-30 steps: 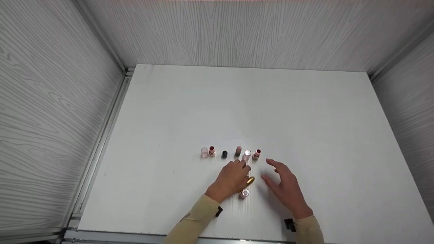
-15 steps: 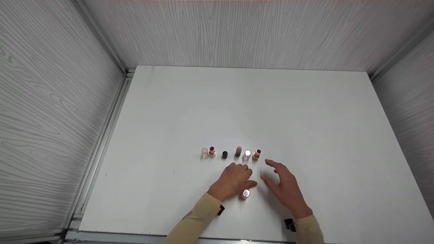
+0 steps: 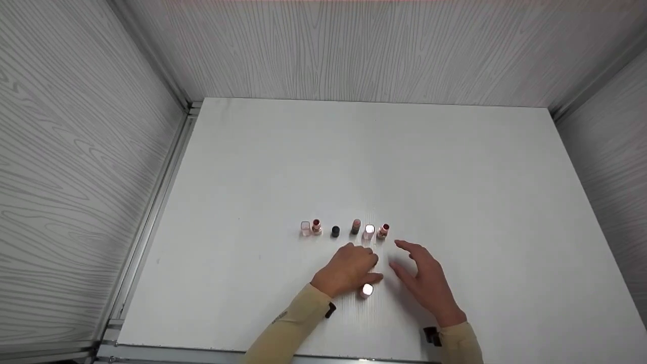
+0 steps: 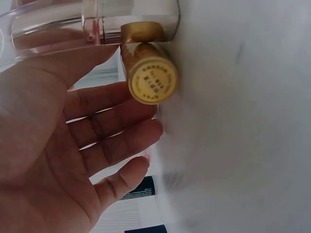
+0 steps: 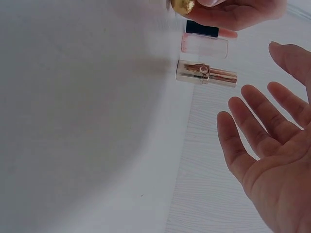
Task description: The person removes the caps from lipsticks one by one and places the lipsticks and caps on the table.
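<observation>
My left hand (image 3: 346,268) is low over the white table, its thumb and index finger at a gold lipstick tube (image 4: 153,80). That tube lies with its printed base toward the left wrist camera; its rounded gold end (image 5: 183,6) shows in the right wrist view. The other left fingers extend loosely. A clear-capped pink lipstick (image 3: 367,291) stands beside the left thumb. My right hand (image 3: 429,280) holds nothing, fingers spread and slightly bent, nearest an uncapped rose-gold lipstick (image 5: 206,73). In the head view the left hand hides the gold tube.
Behind the hands stand a clear cap (image 3: 305,228), an uncapped red lipstick (image 3: 316,227), a black cap (image 3: 335,231), a dark tube with a pink bullet (image 3: 356,226) and another clear cap (image 3: 369,232). Wood-grain panels wall the white table (image 3: 242,167).
My left hand has shifted slightly right and toward me, its thumb now covering the gold tube that showed before. The standing pink lipstick has moved a little right. My right hand stays nearly still.
</observation>
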The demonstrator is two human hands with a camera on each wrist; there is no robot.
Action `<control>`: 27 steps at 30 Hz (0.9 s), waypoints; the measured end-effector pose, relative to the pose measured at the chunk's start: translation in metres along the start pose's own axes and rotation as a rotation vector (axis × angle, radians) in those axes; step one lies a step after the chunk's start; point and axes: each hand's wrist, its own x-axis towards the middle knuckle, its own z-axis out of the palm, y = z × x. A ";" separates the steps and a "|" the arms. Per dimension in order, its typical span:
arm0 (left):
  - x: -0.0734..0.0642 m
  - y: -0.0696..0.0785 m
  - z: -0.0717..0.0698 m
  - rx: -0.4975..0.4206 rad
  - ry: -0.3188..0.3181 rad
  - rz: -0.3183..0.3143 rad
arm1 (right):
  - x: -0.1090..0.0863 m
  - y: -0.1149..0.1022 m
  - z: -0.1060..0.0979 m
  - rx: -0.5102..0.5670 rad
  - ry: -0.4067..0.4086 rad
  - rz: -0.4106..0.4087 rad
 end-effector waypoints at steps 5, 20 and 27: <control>0.000 -0.002 -0.002 0.008 -0.039 0.006 | 0.000 0.001 0.001 -0.012 0.007 -0.001; -0.008 -0.025 -0.029 -0.273 0.063 -0.046 | 0.002 -0.001 -0.001 -0.003 0.010 -0.026; -0.017 -0.027 -0.056 -0.484 0.281 0.090 | 0.005 -0.008 0.000 0.026 -0.025 -0.071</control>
